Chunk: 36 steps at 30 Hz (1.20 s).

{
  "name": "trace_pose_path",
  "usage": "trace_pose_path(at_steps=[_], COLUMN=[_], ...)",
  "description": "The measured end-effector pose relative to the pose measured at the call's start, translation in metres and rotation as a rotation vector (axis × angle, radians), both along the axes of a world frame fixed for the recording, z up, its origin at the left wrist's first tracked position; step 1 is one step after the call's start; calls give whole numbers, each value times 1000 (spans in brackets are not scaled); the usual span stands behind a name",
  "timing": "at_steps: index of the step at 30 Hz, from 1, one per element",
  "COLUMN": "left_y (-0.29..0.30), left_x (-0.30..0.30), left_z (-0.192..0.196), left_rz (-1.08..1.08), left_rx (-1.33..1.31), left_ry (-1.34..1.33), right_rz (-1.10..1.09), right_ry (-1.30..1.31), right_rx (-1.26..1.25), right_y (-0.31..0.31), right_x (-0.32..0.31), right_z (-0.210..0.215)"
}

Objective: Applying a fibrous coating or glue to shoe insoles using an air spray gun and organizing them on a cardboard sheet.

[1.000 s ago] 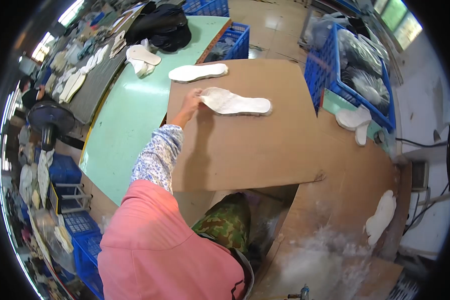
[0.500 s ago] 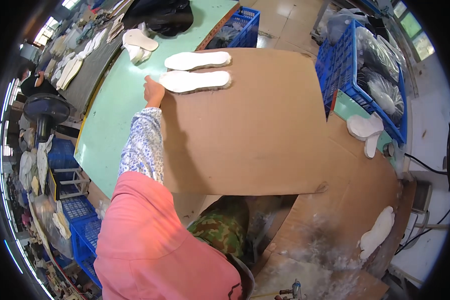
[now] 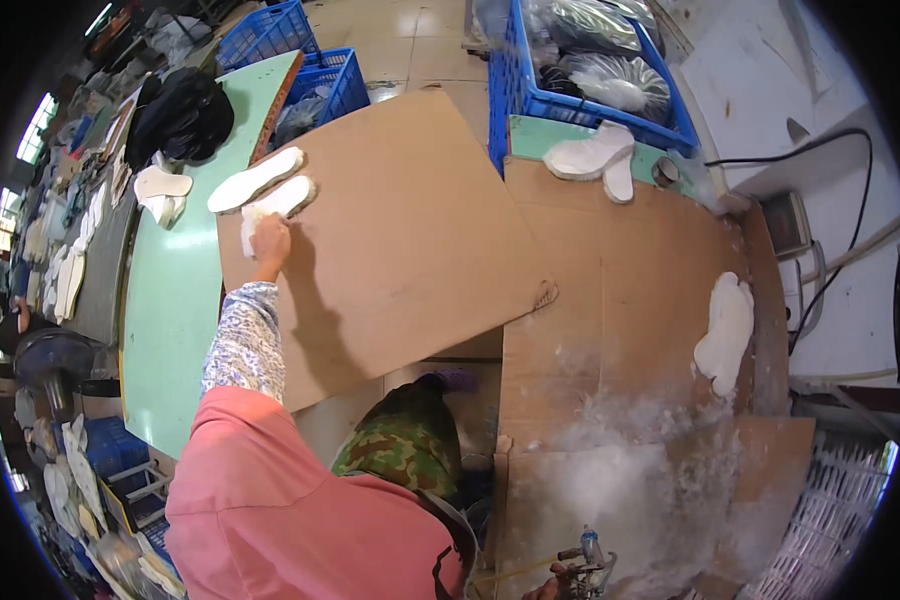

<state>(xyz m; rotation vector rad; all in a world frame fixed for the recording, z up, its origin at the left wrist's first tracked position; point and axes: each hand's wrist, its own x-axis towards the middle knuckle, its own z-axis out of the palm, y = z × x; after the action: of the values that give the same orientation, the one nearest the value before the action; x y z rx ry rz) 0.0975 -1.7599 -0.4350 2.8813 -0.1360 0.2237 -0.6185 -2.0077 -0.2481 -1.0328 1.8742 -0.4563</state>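
Note:
Two white, fleecy-edged shoe insoles lie side by side on a brown cardboard sheet at the left. The farther insole (image 3: 255, 180) is untouched by any hand. My left hand (image 3: 270, 242) is at the near end of the other insole (image 3: 292, 196), its fingers closed on it and partly hiding it. At the bottom edge, my right hand (image 3: 550, 588) is wrapped round a small metal spray gun (image 3: 591, 560), mostly cut off by the picture's edge.
The cardboard sheet (image 3: 390, 230) overlaps a green table (image 3: 160, 330). White fluff coats a second cardboard surface (image 3: 610, 480) at right, where another insole (image 3: 725, 330) lies. More insoles (image 3: 595, 155) rest beside a blue crate (image 3: 610, 110) of bagged goods. A fan (image 3: 55, 365) stands left.
The view has swung to the right. My left hand has moved from beside the near insole's end to over it, closing on it. The spray gun now shows more fully.

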Motion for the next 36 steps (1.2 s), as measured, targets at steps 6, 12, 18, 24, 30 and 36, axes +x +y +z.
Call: trace_pose_path(at_steps=[6, 12, 18, 24, 30, 36], left_y=[10, 74, 117, 82, 20, -100], left_x=[-18, -34, -42, -114, -172, -238], left_z=[35, 49, 4, 25, 20, 52], left_rz=[-76, 260, -202, -169, -286, -365], left_rx=[-95, -184, -91, -464, -997, -1381], left_ry=[-428, -462, -517, 183, 764, 1501], right_rz=[16, 122, -42, -162, -130, -235], right_ry=[-26, -61, -157, -308, -184, -276], right_rx=[70, 144, 88, -11, 93, -14], right_y=[-3, -19, -29, -42, -18, 29], right_x=[-14, -4, 3, -27, -112, -209], right_z=[-4, -23, -23, -54, -93, -160])
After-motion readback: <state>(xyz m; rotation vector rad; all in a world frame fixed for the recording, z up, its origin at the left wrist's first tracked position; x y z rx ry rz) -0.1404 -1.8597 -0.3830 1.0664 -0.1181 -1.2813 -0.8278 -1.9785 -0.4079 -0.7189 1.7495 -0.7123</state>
